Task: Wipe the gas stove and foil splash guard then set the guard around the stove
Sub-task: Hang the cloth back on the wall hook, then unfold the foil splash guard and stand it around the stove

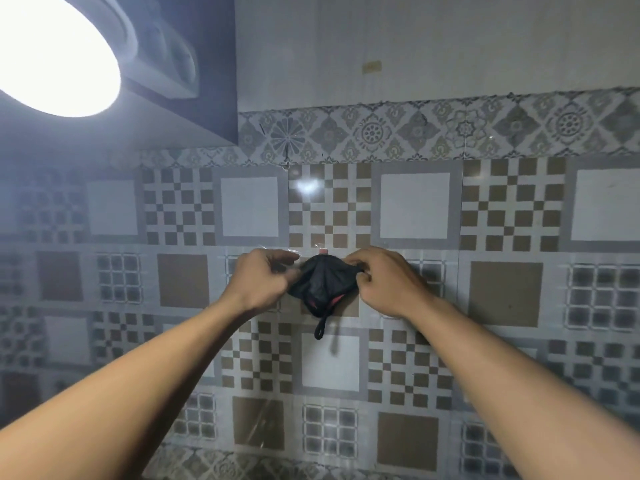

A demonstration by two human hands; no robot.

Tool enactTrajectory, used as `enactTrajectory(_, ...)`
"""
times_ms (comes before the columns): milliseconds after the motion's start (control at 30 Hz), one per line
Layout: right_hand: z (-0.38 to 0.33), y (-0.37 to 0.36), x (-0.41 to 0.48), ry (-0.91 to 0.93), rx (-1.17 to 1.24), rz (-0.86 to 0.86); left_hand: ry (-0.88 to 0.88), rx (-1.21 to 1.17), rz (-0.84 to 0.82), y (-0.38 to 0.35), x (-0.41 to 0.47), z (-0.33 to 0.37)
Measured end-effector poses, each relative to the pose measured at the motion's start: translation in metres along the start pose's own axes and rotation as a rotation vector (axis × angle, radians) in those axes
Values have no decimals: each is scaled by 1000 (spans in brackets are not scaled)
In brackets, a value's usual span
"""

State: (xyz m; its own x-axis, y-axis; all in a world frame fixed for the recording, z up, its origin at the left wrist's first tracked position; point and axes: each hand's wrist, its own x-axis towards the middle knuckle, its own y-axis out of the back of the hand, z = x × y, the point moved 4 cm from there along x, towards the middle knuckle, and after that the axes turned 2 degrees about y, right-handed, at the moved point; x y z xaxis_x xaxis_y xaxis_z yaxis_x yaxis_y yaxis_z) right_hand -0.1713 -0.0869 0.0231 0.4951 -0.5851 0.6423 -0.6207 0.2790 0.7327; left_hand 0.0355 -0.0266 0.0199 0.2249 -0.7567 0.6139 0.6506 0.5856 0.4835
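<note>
A small black cloth [323, 284] with a pink lining and a dangling black loop is held against a patterned grey and brown tiled wall [415, 206]; its left edge is pinched by the left hand [258, 280], its right edge by the right hand [384, 280]; a small pink hook [323, 251] is seen just above the cloth; a bright round lamp [52, 53] glares at upper left.

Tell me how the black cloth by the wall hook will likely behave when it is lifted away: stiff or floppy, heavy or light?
The black cloth is probably floppy: it bunches and sags between the left hand and right hand. It seems light, since fingertip pinches hold it. Its dangling loop may snag on the hook.
</note>
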Motion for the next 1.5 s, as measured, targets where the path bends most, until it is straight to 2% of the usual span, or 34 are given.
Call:
enactTrajectory(100,-13,8,-13,-49,-10,-61,11,108,-39,8,-18,3)
enactTrajectory(300,-55,2,-58,-106,-54,-333,133,371,-209,22,-80,-7)
enactTrajectory(400,-77,-8,-79,-91,-90,-476,257,458,-299,32,-120,-17)
enactTrajectory(500,-100,-24,-102,-48,-113,-620,444,481,-469,41,-174,-32)
enactTrajectory(567,-114,-40,-121,-3,-106,-702,563,502,-508,47,-215,-45)
enactTrajectory(933,-161,-149,-217,324,-6,-971,936,600,-336,63,-414,-90)
enactTrajectory(1133,-184,-219,-257,508,9,-1077,1025,605,-270,58,-495,-103)
enactTrajectory(1300,-207,-288,-291,585,23,-1211,1125,603,-216,48,-554,-122)
enactTrajectory(1500,-231,-356,-306,678,13,-1298,1242,727,-201,36,-595,-139)
